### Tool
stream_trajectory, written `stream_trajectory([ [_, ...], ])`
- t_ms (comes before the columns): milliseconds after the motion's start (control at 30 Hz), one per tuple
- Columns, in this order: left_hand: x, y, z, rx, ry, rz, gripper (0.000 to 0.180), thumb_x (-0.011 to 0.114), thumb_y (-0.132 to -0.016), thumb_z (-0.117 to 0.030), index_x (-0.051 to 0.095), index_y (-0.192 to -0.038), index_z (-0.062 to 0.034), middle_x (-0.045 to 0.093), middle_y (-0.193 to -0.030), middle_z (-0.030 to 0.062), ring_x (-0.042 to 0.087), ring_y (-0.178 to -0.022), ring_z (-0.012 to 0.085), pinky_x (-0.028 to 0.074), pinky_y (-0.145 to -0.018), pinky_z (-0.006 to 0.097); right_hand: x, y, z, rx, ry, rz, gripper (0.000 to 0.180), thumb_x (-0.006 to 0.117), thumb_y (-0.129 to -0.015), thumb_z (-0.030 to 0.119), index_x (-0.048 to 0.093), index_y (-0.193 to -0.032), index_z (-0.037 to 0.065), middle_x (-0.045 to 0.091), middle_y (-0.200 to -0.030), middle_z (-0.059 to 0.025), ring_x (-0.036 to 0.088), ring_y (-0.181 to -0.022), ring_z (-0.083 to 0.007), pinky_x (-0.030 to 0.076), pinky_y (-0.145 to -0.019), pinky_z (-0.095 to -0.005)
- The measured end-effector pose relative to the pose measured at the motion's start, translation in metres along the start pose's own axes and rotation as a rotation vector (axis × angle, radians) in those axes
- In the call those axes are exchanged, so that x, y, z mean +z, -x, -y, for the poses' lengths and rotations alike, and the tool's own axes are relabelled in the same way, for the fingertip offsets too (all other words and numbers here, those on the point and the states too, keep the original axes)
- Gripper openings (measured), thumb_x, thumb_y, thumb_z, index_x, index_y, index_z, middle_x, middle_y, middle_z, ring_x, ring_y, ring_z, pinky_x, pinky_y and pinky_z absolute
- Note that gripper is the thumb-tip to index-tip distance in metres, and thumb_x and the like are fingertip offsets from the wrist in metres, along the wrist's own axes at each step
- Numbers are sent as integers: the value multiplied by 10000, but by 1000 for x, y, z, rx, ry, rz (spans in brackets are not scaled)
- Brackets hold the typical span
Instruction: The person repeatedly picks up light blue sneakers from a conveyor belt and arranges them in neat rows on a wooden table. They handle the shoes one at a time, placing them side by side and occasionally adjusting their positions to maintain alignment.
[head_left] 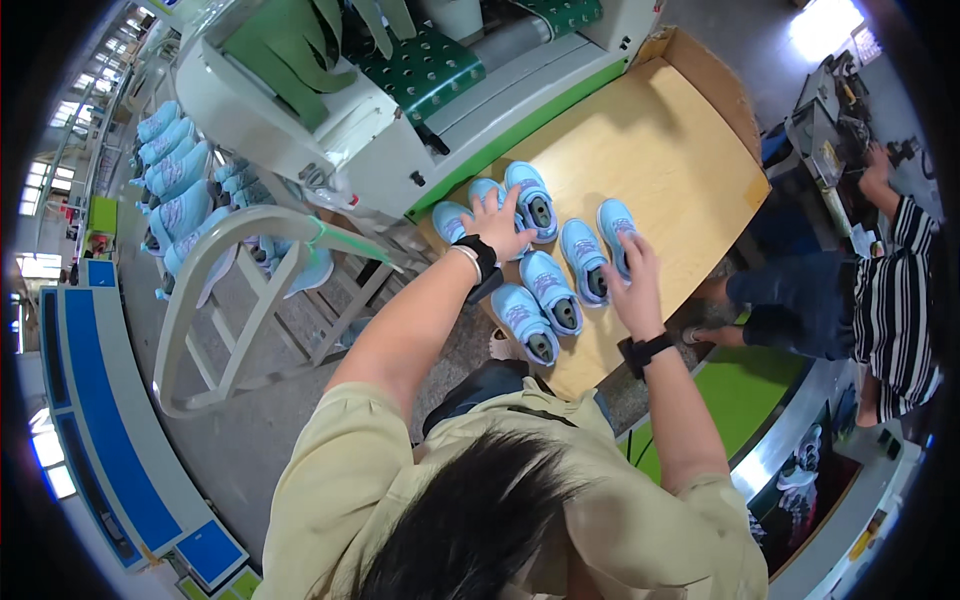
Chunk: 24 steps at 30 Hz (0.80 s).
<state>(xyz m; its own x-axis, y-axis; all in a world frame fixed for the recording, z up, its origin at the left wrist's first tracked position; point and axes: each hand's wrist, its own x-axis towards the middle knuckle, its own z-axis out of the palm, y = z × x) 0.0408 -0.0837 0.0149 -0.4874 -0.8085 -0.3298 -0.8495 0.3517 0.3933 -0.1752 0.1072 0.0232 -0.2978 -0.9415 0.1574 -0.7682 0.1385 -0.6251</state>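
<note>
Several light-blue sneakers lie on a tan board, with the nearest pair (pixel 537 312) in front of my hands. My left hand (pixel 495 226) rests over the sneakers at the left with its fingers spread; part of the shoes beneath it is hidden. Beside it stands one sneaker (pixel 539 192) whose dark opening shows. My right hand (pixel 637 288) has its fingers apart around the heel of the rightmost sneaker (pixel 613 218). Its thumb is close to the neighbouring sneaker (pixel 580 248). I cannot make out a firm grip.
The tan board (pixel 690 150) has a raised cardboard edge at its far right. Beyond it stands a machine with a green perforated belt (pixel 430 75). A rack of blue shoes (pixel 180 185) and a curved metal frame (pixel 185 340) are at left. Another person (pixel 890 290) works at right.
</note>
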Motion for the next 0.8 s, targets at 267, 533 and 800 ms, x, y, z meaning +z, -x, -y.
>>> stream_trajectory([
  [267,-5,68,-29,510,368,-166,489,731,-912,-208,602,-1359,-58,597,-1334,193,601,-1193,344,480,-982,451,26,19,3,682,-1026,-31,768,744,-875,105,299,-1499,60,497,-1403,-170,548,-1256,-282,504,-1004,-391],
  [533,-9,126,-57,345,1187,506,324,607,-1047,-227,682,-1210,43,740,-1027,41,673,-958,103,534,-862,278,-35,33,113,559,-1250,-304,708,710,-909,98,241,-1439,116,450,-1369,-135,533,-1218,-242,513,-974,-426],
  [800,-20,130,-58,328,1193,601,316,574,-1063,-245,698,-1178,22,748,-1034,71,690,-964,128,544,-868,295,-49,37,144,464,-999,-336,682,731,-885,92,281,-1397,67,389,-1338,-100,459,-1217,-192,447,-1014,-374],
])
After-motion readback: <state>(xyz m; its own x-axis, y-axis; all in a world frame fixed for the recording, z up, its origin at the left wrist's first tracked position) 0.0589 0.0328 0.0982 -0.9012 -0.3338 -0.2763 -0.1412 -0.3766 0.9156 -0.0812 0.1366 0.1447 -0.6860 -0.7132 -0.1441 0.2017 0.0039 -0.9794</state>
